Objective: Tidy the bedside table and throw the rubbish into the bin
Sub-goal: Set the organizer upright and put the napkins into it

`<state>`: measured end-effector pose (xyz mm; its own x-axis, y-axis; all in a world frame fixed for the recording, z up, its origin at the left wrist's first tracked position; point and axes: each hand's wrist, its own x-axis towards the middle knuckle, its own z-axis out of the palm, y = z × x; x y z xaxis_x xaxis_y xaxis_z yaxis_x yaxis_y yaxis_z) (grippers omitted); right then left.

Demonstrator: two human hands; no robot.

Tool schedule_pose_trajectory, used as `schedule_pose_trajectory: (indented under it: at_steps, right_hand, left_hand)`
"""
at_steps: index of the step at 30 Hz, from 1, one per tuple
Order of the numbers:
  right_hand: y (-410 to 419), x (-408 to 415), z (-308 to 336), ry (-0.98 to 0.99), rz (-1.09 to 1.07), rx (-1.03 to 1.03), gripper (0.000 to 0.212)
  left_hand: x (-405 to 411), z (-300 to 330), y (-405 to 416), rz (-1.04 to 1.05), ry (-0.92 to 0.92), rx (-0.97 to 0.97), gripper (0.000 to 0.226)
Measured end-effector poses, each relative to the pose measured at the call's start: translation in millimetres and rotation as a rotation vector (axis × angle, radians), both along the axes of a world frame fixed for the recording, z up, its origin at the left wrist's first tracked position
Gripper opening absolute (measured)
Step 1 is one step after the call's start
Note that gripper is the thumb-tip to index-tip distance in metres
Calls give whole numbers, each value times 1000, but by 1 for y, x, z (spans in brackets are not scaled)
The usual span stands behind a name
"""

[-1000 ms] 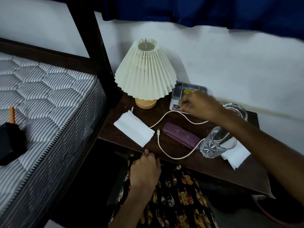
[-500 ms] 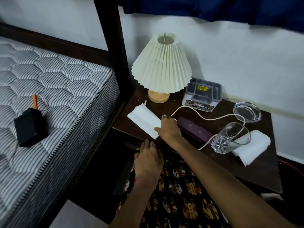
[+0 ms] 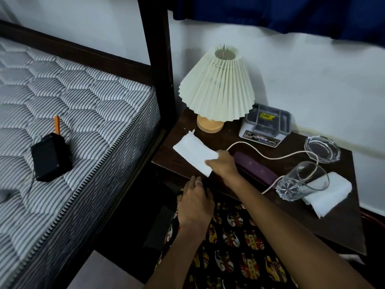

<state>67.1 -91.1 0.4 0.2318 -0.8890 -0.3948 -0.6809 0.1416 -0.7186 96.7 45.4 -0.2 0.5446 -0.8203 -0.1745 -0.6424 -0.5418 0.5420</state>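
The dark wooden bedside table (image 3: 325, 222) carries a flat white tissue (image 3: 192, 152) near its front left corner. My right hand (image 3: 224, 164) pinches the tissue's near right end. My left hand (image 3: 194, 202) rests flat, fingers together, at the table's front edge, holding nothing. A second white tissue (image 3: 327, 195) lies at the right under a tilted drinking glass (image 3: 302, 181). A white cable (image 3: 268, 157) runs across the table past a purple case (image 3: 256, 170). No bin shows in view.
A pleated cream lamp (image 3: 216, 90) stands at the back, beside a small grey box (image 3: 266, 127) and a glass ashtray (image 3: 321, 149). A striped mattress (image 3: 73, 113) lies left, with a black device (image 3: 51, 156) on it. A dark bedpost (image 3: 158, 59) rises between them.
My right hand left the grey box, crossed to the left and closed on the near end of the flat tissue. My view shifted left. The left hand stayed at the table's edge.
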Motion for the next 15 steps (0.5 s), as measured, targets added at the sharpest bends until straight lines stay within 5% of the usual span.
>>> schedule_pose_trajectory:
  at_steps: [4,8,15]
  right_hand:
    - [9,-32,31,-402,-122,241,25]
    - [24,-75,65,-535,2,351,24]
    - [55,-133,115,-578,206,403,32]
  left_hand:
    - [11,12,0,243,294,-257,43]
    - [34,32,4,500,743,-308,54]
    - [49,70,16,217,1212,-301,39]
